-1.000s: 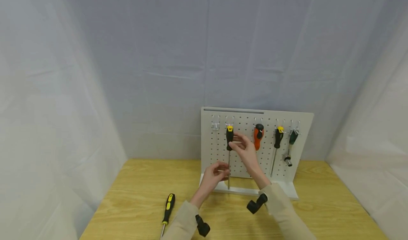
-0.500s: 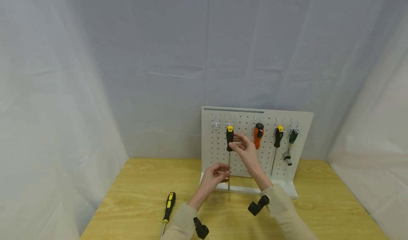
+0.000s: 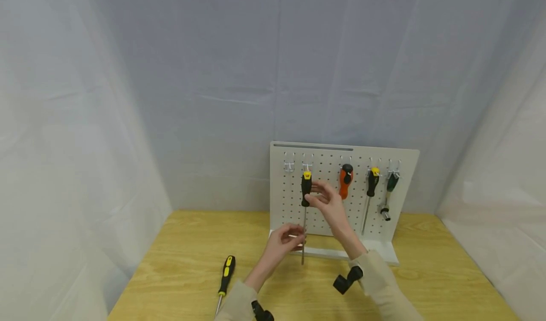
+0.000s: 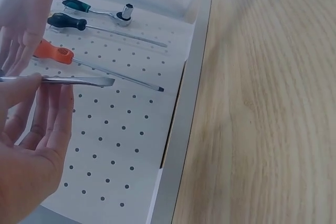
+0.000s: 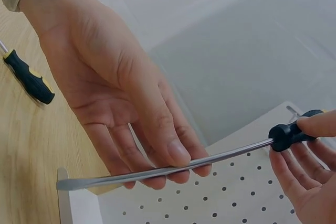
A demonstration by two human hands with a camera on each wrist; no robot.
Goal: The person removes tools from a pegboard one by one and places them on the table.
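A flat-blade screwdriver [image 3: 306, 188] with a black handle and yellow end stands upright in front of the pegboard [image 3: 324, 216], just below a metal hook. My right hand [image 3: 332, 209] pinches its handle between thumb and fingers. Lower down, my left hand [image 3: 282, 243] pinches the steel shaft [image 5: 226, 156] between thumb and fingertips. The flat tip [image 4: 105, 82] sticks out past the left fingers in the left wrist view. Another black and yellow screwdriver [image 3: 227, 273] lies on the wooden table, left of my left forearm.
An orange screwdriver [image 3: 346, 182], a black and yellow screwdriver [image 3: 373, 182] and a green-handled ratchet [image 3: 392, 183] hang on the board's right side. A bare double hook [image 3: 289, 166] sits at its upper left. The board's white base [image 3: 384, 252] rests on the wooden table [image 3: 192, 245].
The screwdriver has come down and toward me, its yellow end now lower than the hook. Both hands have moved with it, the left one slightly down and left.
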